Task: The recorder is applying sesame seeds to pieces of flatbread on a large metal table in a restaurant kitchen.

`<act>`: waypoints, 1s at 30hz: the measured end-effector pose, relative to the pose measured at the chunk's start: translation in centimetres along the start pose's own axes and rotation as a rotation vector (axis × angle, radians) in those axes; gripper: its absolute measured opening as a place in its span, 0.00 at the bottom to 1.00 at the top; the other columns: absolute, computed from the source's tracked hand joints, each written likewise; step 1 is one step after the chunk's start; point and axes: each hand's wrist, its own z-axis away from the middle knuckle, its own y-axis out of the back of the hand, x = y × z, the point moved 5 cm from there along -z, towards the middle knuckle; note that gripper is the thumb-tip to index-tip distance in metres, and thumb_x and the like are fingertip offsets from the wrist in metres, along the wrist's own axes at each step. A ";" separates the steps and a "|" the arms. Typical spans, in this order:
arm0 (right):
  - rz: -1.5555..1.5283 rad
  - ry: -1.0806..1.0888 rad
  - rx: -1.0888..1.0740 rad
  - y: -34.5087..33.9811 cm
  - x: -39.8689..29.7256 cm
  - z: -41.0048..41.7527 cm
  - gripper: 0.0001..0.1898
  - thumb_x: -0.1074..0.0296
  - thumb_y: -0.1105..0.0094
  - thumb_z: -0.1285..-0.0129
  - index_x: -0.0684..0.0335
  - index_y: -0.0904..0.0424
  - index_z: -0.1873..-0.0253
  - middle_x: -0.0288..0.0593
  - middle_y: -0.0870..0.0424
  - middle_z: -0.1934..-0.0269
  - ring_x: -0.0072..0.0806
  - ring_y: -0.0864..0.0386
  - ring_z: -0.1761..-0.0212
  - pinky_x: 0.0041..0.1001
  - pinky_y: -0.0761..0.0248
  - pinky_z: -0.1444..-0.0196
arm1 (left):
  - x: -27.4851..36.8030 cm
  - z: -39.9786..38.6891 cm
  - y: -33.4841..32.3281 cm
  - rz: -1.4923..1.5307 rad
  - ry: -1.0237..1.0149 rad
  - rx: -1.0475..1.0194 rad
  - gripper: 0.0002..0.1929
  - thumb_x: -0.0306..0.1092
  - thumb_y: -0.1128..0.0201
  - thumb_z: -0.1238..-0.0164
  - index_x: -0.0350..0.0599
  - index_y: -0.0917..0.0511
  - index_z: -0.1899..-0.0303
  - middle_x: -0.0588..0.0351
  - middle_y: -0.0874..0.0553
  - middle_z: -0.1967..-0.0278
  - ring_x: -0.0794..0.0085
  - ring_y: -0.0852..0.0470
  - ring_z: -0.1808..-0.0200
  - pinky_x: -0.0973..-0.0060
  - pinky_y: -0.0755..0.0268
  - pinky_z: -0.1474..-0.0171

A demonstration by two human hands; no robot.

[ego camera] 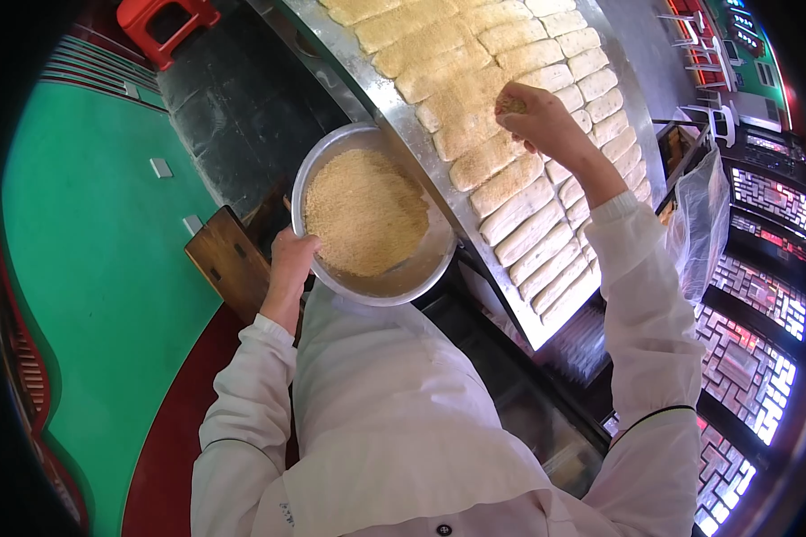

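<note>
My left hand [293, 259] grips the rim of a round metal bowl [384, 299], thumb over the edge. Light-brown crumbs [363, 211] fill much of the bowl, which tilts beside the table. Above rows of long pale dough pieces [543, 245], my right hand [536, 119] is curled around a pinch of crumbs. Dough in the upper left rows [436, 50] wears a thick brown coating. The pieces at the lower end and along the right side look pale, mostly bare. They all lie on a shiny metal tabletop [413, 117].
A red plastic stool [168, 30] stands on the dark floor at upper left. Near my left wrist is a wooden bench [228, 258]. A green wall [101, 201] runs along the left. Clear plastic sheeting [698, 228] hangs right of the table, before lattice panels [752, 362].
</note>
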 end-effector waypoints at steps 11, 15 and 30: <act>-0.051 0.102 0.051 2.2 -6.3 -6.3 0.12 0.68 0.42 0.35 0.66 0.22 0.50 0.36 0.24 0.76 0.17 0.28 0.77 0.20 0.32 0.76 | 2.0 -2.1 2.6 0.061 0.015 0.059 0.11 0.26 0.43 0.54 0.30 0.21 0.67 0.56 0.21 0.79 0.76 0.25 0.84 0.77 0.33 0.83; -0.169 0.121 0.194 2.3 -4.2 -4.3 0.10 0.68 0.42 0.36 0.67 0.21 0.55 0.35 0.24 0.76 0.18 0.27 0.76 0.20 0.31 0.76 | 2.3 -1.7 2.3 0.013 -0.010 0.054 0.07 0.28 0.42 0.51 0.37 0.21 0.71 0.61 0.24 0.81 0.78 0.26 0.83 0.80 0.35 0.84; -0.436 0.048 0.638 5.7 12.1 9.9 0.09 0.78 0.41 0.40 0.66 0.20 0.55 0.43 0.19 0.63 0.25 0.18 0.60 0.24 0.19 0.59 | -2.5 2.6 -3.5 -0.062 0.083 -0.157 0.11 0.27 0.41 0.54 0.33 0.19 0.66 0.58 0.21 0.78 0.76 0.24 0.81 0.75 0.33 0.80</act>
